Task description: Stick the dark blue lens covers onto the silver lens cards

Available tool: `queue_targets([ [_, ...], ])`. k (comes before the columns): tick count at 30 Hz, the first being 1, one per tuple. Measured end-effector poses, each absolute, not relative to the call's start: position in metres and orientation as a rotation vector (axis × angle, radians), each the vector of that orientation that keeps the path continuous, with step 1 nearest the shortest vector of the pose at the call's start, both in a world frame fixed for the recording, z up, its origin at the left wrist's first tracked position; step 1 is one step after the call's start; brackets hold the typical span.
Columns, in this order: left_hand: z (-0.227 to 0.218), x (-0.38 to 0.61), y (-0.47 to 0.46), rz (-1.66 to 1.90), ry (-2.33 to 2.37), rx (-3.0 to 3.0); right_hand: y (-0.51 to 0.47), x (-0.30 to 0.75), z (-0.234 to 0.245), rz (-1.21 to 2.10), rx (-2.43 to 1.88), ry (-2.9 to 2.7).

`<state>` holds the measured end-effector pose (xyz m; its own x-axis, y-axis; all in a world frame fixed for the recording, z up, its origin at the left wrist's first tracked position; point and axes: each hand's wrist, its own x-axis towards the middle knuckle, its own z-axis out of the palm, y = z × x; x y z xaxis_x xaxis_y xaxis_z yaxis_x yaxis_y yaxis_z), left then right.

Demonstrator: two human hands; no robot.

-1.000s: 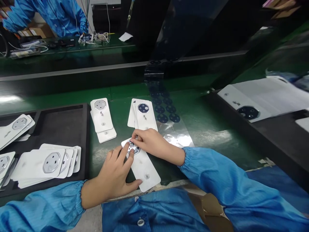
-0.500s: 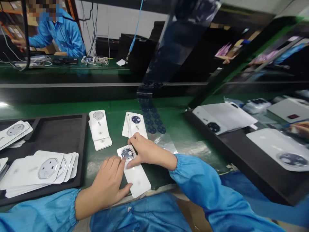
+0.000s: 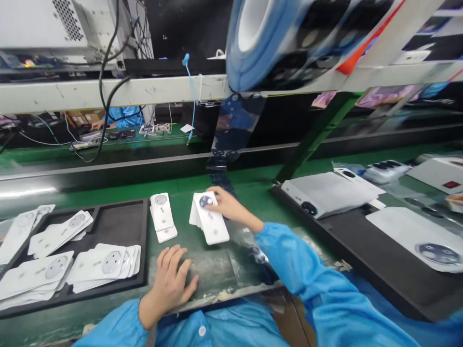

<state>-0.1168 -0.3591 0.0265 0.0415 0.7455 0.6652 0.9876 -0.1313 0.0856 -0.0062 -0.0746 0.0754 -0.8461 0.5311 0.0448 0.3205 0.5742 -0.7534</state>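
My right hand [image 3: 229, 206] pinches the upper end of a white phone back panel [image 3: 216, 230] that carries a dark round lens piece. This panel lies over or just above other white panels [image 3: 194, 215], which it partly hides. My left hand [image 3: 170, 275] rests near the front edge of the green table [image 3: 206, 262], fingers apart and holding nothing. Beyond that hand is a small pile of white panels [image 3: 162, 218] with a grey round area at the top.
At left, a black tray [image 3: 125, 212] holds several stacks of white panels [image 3: 104, 265]. A clear film strip with dark discs [image 3: 231, 135] hangs from a big blue roll [image 3: 246, 53]. On the right stands a black tray [image 3: 342, 241] with larger white panels [image 3: 405, 226].
My right hand has carried the panel from the front edge back to the pile behind. The left hand has let go of it and lies open. The view has tilted up.
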Motion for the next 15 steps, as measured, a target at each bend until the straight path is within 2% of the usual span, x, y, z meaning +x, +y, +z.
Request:
queue_targets([
  [4,0.024,-0.111,-0.344,-0.730,-2.032,-1.677,-0.026,-0.032,0.061,1.052,-0.810,-2.396],
  [8,0.017,-0.117,-0.300,-0.648,-2.334,-1.290,-0.019,-0.041,0.042,0.856,-0.849,-2.382],
  [12,0.009,-0.135,-0.251,-0.543,-2.530,-1.002,-0.013,-0.010,0.043,0.746,-0.867,-2.357],
  [15,0.008,-0.149,-0.233,-0.485,-2.633,-0.871,-0.007,0.040,0.048,0.785,-0.840,-2.383],
])
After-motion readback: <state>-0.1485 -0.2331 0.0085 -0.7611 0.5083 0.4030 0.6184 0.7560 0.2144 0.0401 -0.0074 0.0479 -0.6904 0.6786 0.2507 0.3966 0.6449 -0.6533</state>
